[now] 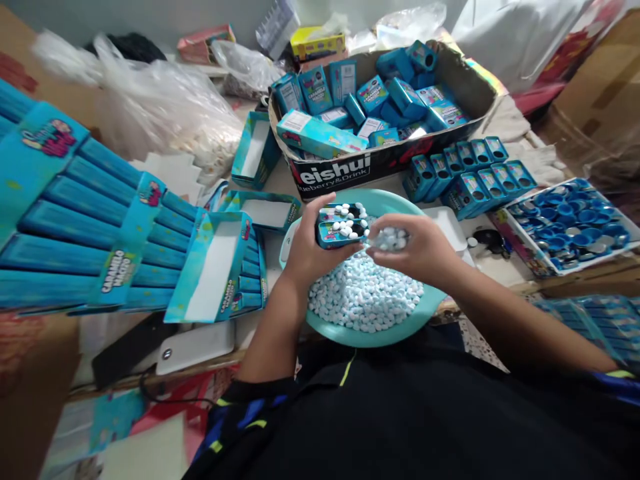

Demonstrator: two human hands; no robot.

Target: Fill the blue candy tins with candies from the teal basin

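Note:
My left hand [304, 252] is wrapped around two small blue candy boxes [327, 237], held side by side above the basin. White candies lie heaped on their open tops, beside dark openings. Close by on the right, my right hand [425, 245] grips what looks like a small clear cup [390, 239] full of pale candies, tilted toward the boxes. Beneath both hands, a turquoise basin [363, 339] holds a large heap of pale blue and white candies [370, 300].
Behind the basin, a cardboard carton [335, 175] holds many blue boxes. Filled-looking rows of small boxes [473, 190] stand right, near a tray of blue caps [575, 223]. Stacked blue display packs [100, 220] crowd the left. A white phone-like object [197, 348] lies at the front edge.

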